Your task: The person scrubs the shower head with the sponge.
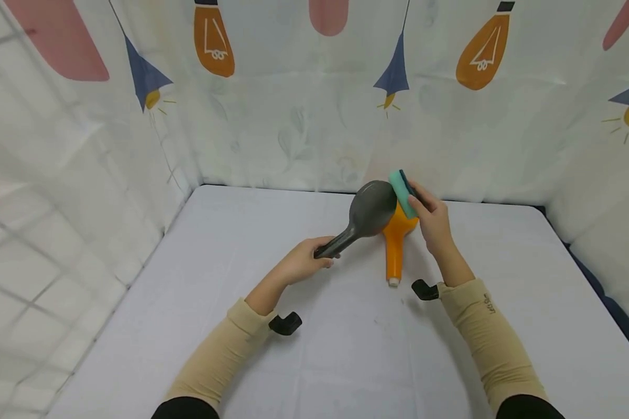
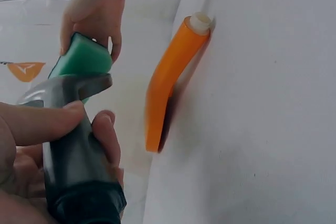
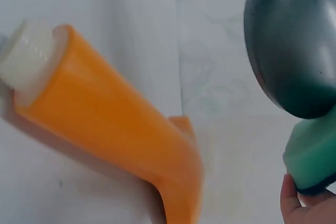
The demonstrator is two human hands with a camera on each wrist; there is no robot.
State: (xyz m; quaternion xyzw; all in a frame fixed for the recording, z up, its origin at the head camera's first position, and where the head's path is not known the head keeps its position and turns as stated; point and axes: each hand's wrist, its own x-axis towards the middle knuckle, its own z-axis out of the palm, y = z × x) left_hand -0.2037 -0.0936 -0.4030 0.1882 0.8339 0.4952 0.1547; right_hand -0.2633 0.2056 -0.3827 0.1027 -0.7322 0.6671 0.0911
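Observation:
My left hand (image 1: 304,259) grips the handle of a dark grey shower head (image 1: 373,208), its round head tilted up and to the right above the table. In my right hand (image 1: 434,216) is a green sponge (image 1: 401,193) with a dark backing, pinched between thumb and fingers. The sponge touches the rim of the grey head, as the right wrist view also shows. An orange shower head (image 1: 395,247) lies on the table just beneath, its white threaded end (image 3: 29,59) towards me. Part of its head is hidden behind the sponge and the grey head.
A white-covered table (image 1: 340,355) lies under both hands. Pale fabric walls (image 1: 304,139) printed with lamps and bulbs rise at the back and sides. Black wrist mounts (image 1: 285,323) stick out at the cuffs near the tabletop.

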